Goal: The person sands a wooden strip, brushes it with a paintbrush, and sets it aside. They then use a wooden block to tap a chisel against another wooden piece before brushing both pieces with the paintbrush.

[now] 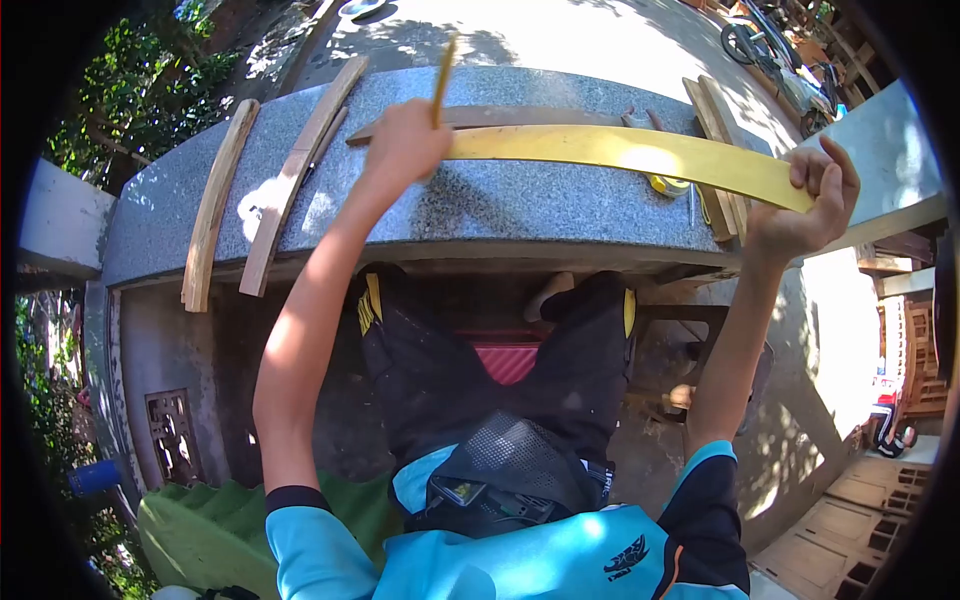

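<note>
My left hand [405, 145] is closed, with a yellow pencil [444, 80] sticking up out of it. It is also at the near end of a long, flat yellow wooden strip [590, 147]; whether the fingers grip that end is hidden. At the strip's other end, my right hand [808, 205] wraps around it, thumb and fingers on the edge. The strip is held above the grey stone table [450, 210]. Partly behind it lies a brown wooden strip [500, 115]. Just below it on the tabletop sits a yellow tape measure [668, 185].
Two wooden strips lie on the table's left, one pale [220, 205] and one brown [300, 180], overhanging the front edge. More strips [712, 110] lie at the right. My legs [430, 360] are under the table. A bicycle [760, 50] stands at the far right.
</note>
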A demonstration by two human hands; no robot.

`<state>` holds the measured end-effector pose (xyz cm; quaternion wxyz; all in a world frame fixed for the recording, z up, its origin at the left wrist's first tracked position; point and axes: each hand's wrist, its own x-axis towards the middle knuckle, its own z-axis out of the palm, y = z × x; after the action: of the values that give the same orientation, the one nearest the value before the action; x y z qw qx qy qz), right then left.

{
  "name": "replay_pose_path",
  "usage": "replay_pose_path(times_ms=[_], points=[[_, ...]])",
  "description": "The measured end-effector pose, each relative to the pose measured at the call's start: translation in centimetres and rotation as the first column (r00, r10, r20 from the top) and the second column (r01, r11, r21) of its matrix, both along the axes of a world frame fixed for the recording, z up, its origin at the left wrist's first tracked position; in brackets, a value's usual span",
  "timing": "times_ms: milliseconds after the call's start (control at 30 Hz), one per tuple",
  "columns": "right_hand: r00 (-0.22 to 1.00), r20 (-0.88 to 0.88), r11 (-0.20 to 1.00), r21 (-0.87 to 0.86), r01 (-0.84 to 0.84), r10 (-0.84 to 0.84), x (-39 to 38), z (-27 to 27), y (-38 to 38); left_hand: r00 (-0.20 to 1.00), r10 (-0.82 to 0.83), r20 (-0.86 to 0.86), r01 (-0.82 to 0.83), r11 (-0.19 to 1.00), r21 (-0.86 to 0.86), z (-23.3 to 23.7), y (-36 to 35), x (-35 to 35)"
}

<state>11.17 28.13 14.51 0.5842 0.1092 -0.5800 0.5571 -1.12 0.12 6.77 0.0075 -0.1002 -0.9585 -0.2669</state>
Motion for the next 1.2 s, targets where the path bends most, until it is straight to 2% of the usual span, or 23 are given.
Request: replay_pose_path(times_ms=[33, 67, 100, 133, 167, 200, 233, 300, 333, 400, 500, 600, 633, 767, 833, 867, 933, 967, 1000, 1067, 1100, 1167, 1200], points=[[1.000, -0.011, 1.000, -0.013, -0.021, 0.021, 0.0, 0.1, -0.4, 0.997, -0.072, 0.038, 0.070, 0.996, 0.055, 1.9, 1.9, 1.3], [0.999, 0.040, 0.999, -0.022, 0.037, -0.036, 0.1, 0.1, -0.4, 0.973, -0.216, 0.079, 0.205, 0.970, 0.128, 3.4, 3.5, 1.9], [0.994, 0.089, 0.998, -0.006, 0.070, -0.070, 0.4, 0.1, -0.5, 0.955, -0.286, -0.080, 0.295, 0.892, 0.342, 4.4, 5.4, 3.2], [0.985, 0.135, 0.995, 0.010, 0.102, -0.103, 0.6, 0.2, -0.6, 0.870, -0.493, -0.006, 0.466, 0.818, 0.337, 6.9, 7.9, 3.6], [0.977, 0.203, 0.996, 0.075, 0.053, -0.067, 1.0, 0.5, -0.5, 0.819, -0.564, -0.101, 0.556, 0.739, 0.380, 9.0, 10.1, 5.3], [0.961, 0.272, 0.990, 0.140, 0.004, -0.042, 1.4, 0.5, -0.6, 0.745, -0.665, -0.054, 0.631, 0.676, 0.381, 11.6, 11.2, 7.3], [0.948, 0.290, 0.977, 0.202, 0.069, -0.127, 1.7, 0.7, -1.2, 0.625, -0.765, -0.155, 0.746, 0.527, 0.406, 13.1, 11.6, 8.9], [0.923, 0.296, 0.947, 0.278, 0.162, -0.245, 2.6, 0.7, -1.7, 0.595, -0.683, -0.424, 0.797, 0.570, 0.200, 13.4, 14.2, 10.6], [0.928, 0.286, 0.950, 0.267, 0.161, -0.238, 3.1, 0.4, -1.4, 0.594, -0.702, -0.392, 0.802, 0.553, 0.224, 13.2, 14.6, 10.6], [0.952, 0.290, 0.980, 0.193, 0.042, -0.098, 3.9, -0.3, 0.6, 0.581, -0.745, -0.329, 0.814, 0.517, 0.267, 12.8, 15.2, 10.6], [0.940, 0.338, 0.988, 0.123, -0.097, 0.050, 4.3, -1.1, 2.0, 0.597, -0.746, -0.293, 0.778, 0.452, 0.436, 11.0, 15.3, 10.1], [0.893, 0.449, 0.991, 0.111, -0.077, 0.019, 4.6, -0.3, 0.6, 0.650, -0.755, -0.091, 0.678, 0.521, 0.519, 10.3, 14.9, 9.0], [0.875, 0.484, 0.992, 0.109, -0.065, 0.005, 4.7, 0.2, -0.4, 0.654, -0.746, -0.126, 0.674, 0.498, 0.545, 10.1, 14.7, 9.1], [0.845, 0.535, 0.991, 0.104, -0.084, 0.015, 4.9, 0.2, -0.8, 0.611, -0.774, -0.163, 0.731, 0.474, 0.491, 10.3, 14.4, 9.0], [0.808, 0.577, 0.964, 0.124, -0.235, 0.122, 5.4, 0.1, 0.5, 0.591, -0.798, -0.114, 0.735, 0.476, 0.483, 10.1, 14.6, 9.0], [0.783, 0.598, 0.943, 0.133, -0.304, 0.168, 5.7, 0.0, 1.2, 0.537, -0.824, -0.180, 0.714, 0.331, 0.617, 9.0, 14.7, 8.8], [0.783, 0.585, 0.958, 0.037, -0.283, 0.208, 5.7, -0.3, 0.7, 0.439, -0.837, -0.326, 0.590, -0.005, 0.807, 5.9, 14.9, 8.9], [0.787, 0.575, 0.963, -0.008, -0.268, 0.224, 5.6, -0.4, 0.1, 0.476, -0.788, -0.391, 0.710, 0.082, 0.700, 5.2, 15.0, 8.9], [0.797, 0.558, 0.972, -0.095, -0.216, 0.232, 5.6, -0.4, -1.2, 0.468, -0.798, -0.380, 0.747, 0.128, 0.652, 5.3, 14.5, 9.0], [0.809, 0.562, 0.984, -0.055, -0.171, 0.172, 6.0, -1.0, -1.0, 0.469, -0.805, -0.363, 0.805, 0.222, 0.550, 5.5, 13.2, 9.2], [0.832, 0.515, 0.977, -0.077, -0.198, 0.209, 6.2, -1.2, -1.1, 0.426, -0.816, -0.391, 0.827, 0.176, 0.534, 5.5, 12.9, 8.7], [0.868, 0.402, 0.956, -0.124, -0.265, 0.293, 6.4, -1.5, -1.6, 0.399, -0.839, -0.370, 0.874, 0.225, 0.431, 5.7, 12.2, 8.5], [0.868, 0.289, 0.915, -0.148, -0.377, 0.404, 6.2, -1.4, -0.8, 0.389, -0.850, -0.356, 0.893, 0.252, 0.374, 6.1, 11.8, 8.3]])
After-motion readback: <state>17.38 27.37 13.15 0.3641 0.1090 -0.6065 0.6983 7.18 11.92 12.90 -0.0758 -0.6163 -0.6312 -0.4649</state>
